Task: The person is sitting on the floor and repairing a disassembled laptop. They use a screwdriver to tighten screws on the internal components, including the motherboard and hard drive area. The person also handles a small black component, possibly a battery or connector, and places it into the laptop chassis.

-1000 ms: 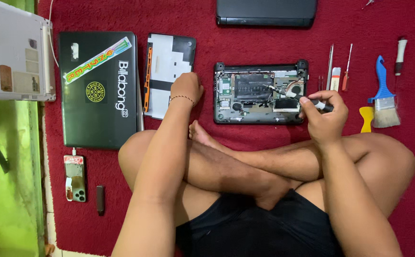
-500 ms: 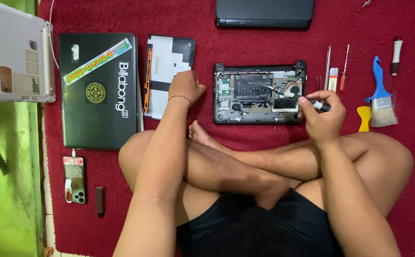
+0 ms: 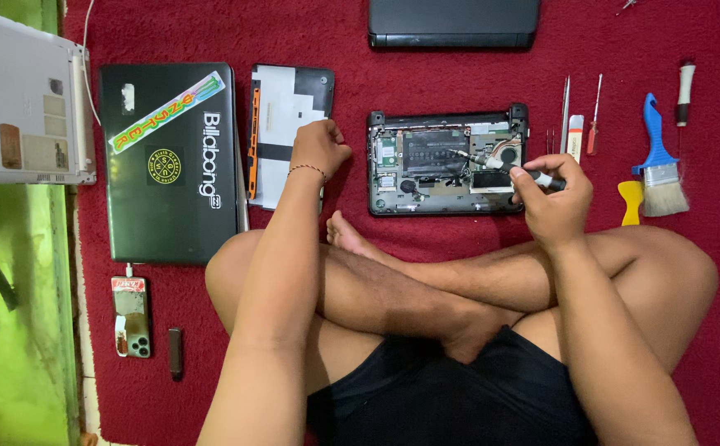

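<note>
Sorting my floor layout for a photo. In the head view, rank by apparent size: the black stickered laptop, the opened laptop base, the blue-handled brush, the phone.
Largest to smallest:
1. black stickered laptop
2. opened laptop base
3. blue-handled brush and phone: they look about alike, so I would not rank them.

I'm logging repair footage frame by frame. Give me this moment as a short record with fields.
Surface: red carpet
Right hand: grips a silver-tipped screwdriver, tip inside the opened black laptop base
Left hand: fist resting on a black-and-white panel
Right of base: blue-handled brush, yellow pry tool
Far left: closed stickered black laptop
</note>
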